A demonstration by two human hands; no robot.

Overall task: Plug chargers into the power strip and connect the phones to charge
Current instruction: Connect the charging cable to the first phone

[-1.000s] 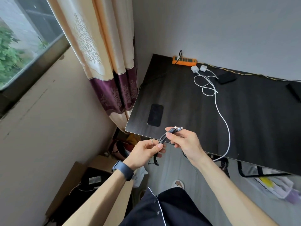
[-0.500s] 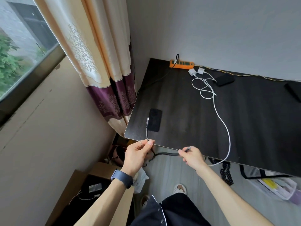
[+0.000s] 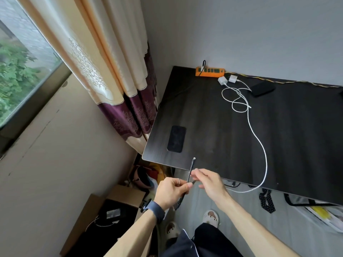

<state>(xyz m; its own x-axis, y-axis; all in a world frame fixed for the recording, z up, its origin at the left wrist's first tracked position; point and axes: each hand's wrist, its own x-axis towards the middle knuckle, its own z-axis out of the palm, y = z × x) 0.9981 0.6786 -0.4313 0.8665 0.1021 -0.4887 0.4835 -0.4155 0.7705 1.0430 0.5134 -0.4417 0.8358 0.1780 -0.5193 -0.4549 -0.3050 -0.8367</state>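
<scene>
I log: orange power strip [image 3: 213,74] with green sockets; white charger [image 3: 222,80]; second white charger [image 3: 233,78]; white cable [image 3: 258,140]; black phone [image 3: 176,139]; dark wood-grain desk [image 3: 297,145]; cream curtain [image 3: 89,58], pale branch motif, purple hem; dark braided cable [image 3: 191,167], silver tip; navy watch strap [image 3: 157,210]; white slippers [image 3: 210,217]; pale grey wall [image 3: 259,34].

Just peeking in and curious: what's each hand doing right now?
Left hand: pinching the dark cable.
Right hand: fingertips pinching the same cable, slightly higher.
</scene>
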